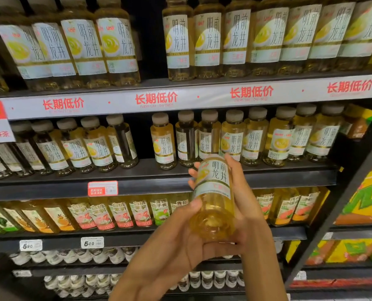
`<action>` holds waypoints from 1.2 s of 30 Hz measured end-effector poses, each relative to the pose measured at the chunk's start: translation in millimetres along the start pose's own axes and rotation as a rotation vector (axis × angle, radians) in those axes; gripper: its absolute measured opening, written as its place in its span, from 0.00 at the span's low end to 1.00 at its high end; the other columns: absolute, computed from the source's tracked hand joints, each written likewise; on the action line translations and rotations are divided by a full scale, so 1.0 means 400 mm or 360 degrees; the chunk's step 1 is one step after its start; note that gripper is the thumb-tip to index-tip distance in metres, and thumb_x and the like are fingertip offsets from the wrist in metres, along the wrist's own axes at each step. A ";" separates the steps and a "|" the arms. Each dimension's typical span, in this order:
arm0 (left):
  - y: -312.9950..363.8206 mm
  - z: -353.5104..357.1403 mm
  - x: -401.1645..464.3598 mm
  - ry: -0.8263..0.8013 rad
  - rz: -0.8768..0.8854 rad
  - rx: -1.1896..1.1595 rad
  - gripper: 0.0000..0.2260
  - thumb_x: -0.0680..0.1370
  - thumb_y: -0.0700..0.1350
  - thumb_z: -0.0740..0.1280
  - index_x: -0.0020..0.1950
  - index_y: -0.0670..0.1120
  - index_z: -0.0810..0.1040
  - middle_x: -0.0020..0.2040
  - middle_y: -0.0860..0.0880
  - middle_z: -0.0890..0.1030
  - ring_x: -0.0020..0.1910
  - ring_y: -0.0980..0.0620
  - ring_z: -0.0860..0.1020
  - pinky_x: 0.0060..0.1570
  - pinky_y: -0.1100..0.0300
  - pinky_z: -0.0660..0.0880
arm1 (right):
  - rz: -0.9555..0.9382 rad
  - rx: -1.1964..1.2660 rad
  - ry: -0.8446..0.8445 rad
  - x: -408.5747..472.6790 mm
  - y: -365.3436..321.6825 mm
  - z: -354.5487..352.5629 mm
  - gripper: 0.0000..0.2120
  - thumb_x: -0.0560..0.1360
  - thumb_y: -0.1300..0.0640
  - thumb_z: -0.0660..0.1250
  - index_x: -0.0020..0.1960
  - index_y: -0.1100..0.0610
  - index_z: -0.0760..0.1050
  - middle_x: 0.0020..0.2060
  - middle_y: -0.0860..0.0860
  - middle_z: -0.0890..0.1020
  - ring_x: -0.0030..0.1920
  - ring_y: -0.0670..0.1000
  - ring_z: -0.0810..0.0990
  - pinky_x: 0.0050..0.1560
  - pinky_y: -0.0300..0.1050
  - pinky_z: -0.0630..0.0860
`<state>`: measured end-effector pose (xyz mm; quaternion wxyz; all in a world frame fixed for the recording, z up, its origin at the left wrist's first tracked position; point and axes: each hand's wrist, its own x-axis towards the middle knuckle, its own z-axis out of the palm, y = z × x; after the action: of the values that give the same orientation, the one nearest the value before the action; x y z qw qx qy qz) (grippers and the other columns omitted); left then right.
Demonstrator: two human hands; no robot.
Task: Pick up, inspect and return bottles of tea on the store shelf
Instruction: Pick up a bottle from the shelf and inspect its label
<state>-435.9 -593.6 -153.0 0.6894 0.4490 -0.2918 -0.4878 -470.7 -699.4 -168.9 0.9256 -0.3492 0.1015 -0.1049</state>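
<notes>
I hold one bottle of pale yellow tea (213,200) with a white label in front of the shelves, tilted with its base toward me and its cap pointing at the middle shelf. My left hand (172,246) cups its base from below, thumb along the left side. My right hand (245,205) wraps the right side and back, fingertips showing past the label's left edge. Matching small bottles (163,140) stand in a row on the middle shelf (137,170), with a gap left of centre.
Larger bottles of the same tea (178,40) fill the top shelf. Fruit tea bottles (119,213) line the shelf below, white caps (83,257) lower still. Yellow-green cartons (365,200) sit on the right. A price rail (202,96) runs under the top shelf.
</notes>
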 end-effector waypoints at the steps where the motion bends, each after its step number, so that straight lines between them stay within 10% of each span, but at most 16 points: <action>1: -0.002 -0.029 -0.097 0.0146 -0.0108 0.0285 0.22 0.72 0.52 0.73 0.60 0.39 0.79 0.53 0.38 0.82 0.51 0.40 0.82 0.51 0.50 0.79 | -0.0041 -0.0037 0.0028 -0.001 -0.007 0.008 0.31 0.68 0.41 0.65 0.62 0.62 0.74 0.48 0.61 0.84 0.44 0.56 0.85 0.41 0.51 0.82; 7: -0.018 -0.041 -0.154 0.0250 -0.0030 0.0325 0.24 0.67 0.48 0.73 0.62 0.45 0.78 0.53 0.41 0.83 0.49 0.44 0.83 0.48 0.56 0.80 | -0.0402 -0.0226 0.0056 -0.023 -0.024 0.008 0.30 0.68 0.45 0.67 0.66 0.58 0.72 0.57 0.62 0.81 0.57 0.59 0.81 0.58 0.58 0.77; 13: -0.014 -0.037 -0.146 0.0300 -0.0086 0.0808 0.28 0.66 0.46 0.76 0.63 0.59 0.71 0.55 0.59 0.83 0.55 0.60 0.80 0.49 0.68 0.76 | -0.0694 -0.0446 -0.0125 -0.048 -0.032 0.022 0.24 0.69 0.48 0.72 0.63 0.51 0.72 0.51 0.54 0.84 0.52 0.53 0.83 0.48 0.44 0.80; 20: -0.005 -0.047 -0.125 0.0607 0.0535 0.1022 0.29 0.66 0.37 0.78 0.59 0.63 0.76 0.54 0.56 0.82 0.52 0.57 0.82 0.46 0.67 0.77 | -0.0950 -0.0758 -0.0329 -0.091 -0.050 0.047 0.31 0.66 0.41 0.75 0.65 0.47 0.69 0.58 0.48 0.81 0.59 0.50 0.80 0.52 0.41 0.77; 30: -0.008 -0.051 -0.060 0.0835 0.0907 0.1292 0.28 0.67 0.42 0.75 0.66 0.51 0.73 0.58 0.52 0.80 0.55 0.55 0.80 0.47 0.67 0.76 | -0.1223 -0.1111 -0.0575 -0.114 -0.063 0.080 0.25 0.66 0.69 0.73 0.60 0.55 0.73 0.57 0.55 0.78 0.59 0.53 0.78 0.55 0.44 0.76; 36: -0.009 -0.055 -0.045 0.0822 0.0909 0.1283 0.28 0.67 0.43 0.75 0.65 0.48 0.73 0.56 0.51 0.81 0.55 0.55 0.80 0.48 0.64 0.78 | -0.1251 -0.1109 -0.0610 -0.111 -0.064 0.083 0.22 0.66 0.63 0.73 0.59 0.54 0.75 0.56 0.53 0.78 0.59 0.52 0.78 0.54 0.42 0.76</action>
<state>-425.3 -569.9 -165.1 0.6170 0.6853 -0.3870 -0.0055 -507.7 -685.5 -122.1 0.6485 -0.6590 -0.1779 -0.3371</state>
